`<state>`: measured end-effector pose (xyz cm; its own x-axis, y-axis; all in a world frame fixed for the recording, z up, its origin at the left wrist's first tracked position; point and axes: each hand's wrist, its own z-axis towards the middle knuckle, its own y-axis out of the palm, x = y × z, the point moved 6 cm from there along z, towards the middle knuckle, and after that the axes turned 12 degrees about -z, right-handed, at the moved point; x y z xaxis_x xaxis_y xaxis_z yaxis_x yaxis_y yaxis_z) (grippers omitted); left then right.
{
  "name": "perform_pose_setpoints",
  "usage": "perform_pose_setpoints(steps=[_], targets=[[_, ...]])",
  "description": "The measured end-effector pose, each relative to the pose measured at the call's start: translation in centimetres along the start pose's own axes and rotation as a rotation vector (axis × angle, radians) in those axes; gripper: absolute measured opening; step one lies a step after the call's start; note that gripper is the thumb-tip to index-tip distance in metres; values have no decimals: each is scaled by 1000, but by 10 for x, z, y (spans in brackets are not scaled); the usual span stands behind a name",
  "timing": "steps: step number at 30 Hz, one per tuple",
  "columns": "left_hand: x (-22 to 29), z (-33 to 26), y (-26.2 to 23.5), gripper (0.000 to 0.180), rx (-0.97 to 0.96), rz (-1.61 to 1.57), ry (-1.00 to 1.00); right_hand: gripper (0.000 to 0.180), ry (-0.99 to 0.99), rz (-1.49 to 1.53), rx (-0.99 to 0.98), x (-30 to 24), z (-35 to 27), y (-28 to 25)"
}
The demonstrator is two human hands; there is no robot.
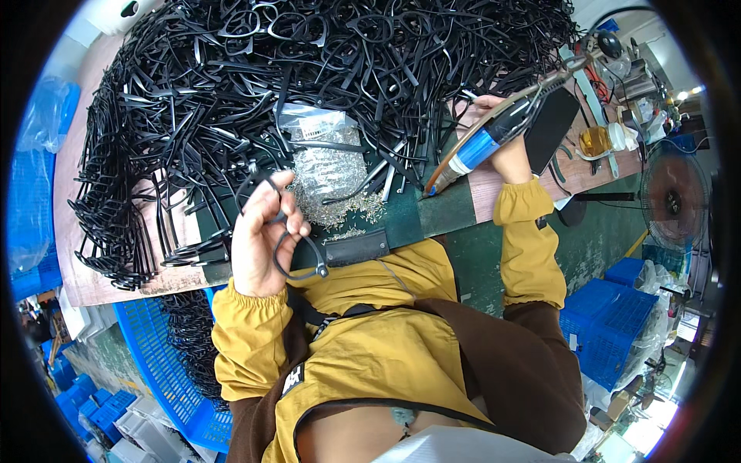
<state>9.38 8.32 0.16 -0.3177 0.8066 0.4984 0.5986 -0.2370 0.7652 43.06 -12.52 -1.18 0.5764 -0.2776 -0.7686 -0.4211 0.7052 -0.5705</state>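
Observation:
At the near table edge, my left hand (261, 235) is closed around a black eyeglass frame (319, 270), whose rim loops out below the fingers. My right hand (509, 160) reaches over the table at the right. A blue and black electric screwdriver (480, 147) on a cord slants across it, tip down, and hides most of the fingers. I cannot tell whether they grip it. Between the hands lies a clear plastic bag (332, 174) of tiny screws, with loose screws (369, 208) spilled beside it. A small black block (356, 248) lies at the edge.
A big heap of black eyeglass temples and frames (208, 92) covers the far side and left of the table. Pliers (559, 165) and an amber jar (594, 141) lie right. A blue basket (147, 370) stands below left, a fan (674, 202) and blue crates (606, 324) at right.

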Motion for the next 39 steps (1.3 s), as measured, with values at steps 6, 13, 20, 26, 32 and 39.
perform_pose_setpoints(steps=[6, 13, 20, 26, 32, 39], targets=[[-25, -22, -18, 25, 57, -57, -54, 31, -212, -398, -34, 22, -15, 22], [-45, -34, -20, 24, 40, -77, -207, 14, 346, 140, 435, 29, -36, -23], [-104, -69, -37, 36, 37, -13, -743, 17, 14, 529, 92, -116, -128, 77], [-117, -66, -47, 38, 21, 67, -679, 13, 204, 556, -417, -114, -131, 145], [-111, -65, -42, 38, 21, 122, -649, 13, 166, 568, -379, -117, -132, 143], [-112, -61, -35, 29, 12, 267, -564, 7, -149, 183, -372, -119, -133, 143]])
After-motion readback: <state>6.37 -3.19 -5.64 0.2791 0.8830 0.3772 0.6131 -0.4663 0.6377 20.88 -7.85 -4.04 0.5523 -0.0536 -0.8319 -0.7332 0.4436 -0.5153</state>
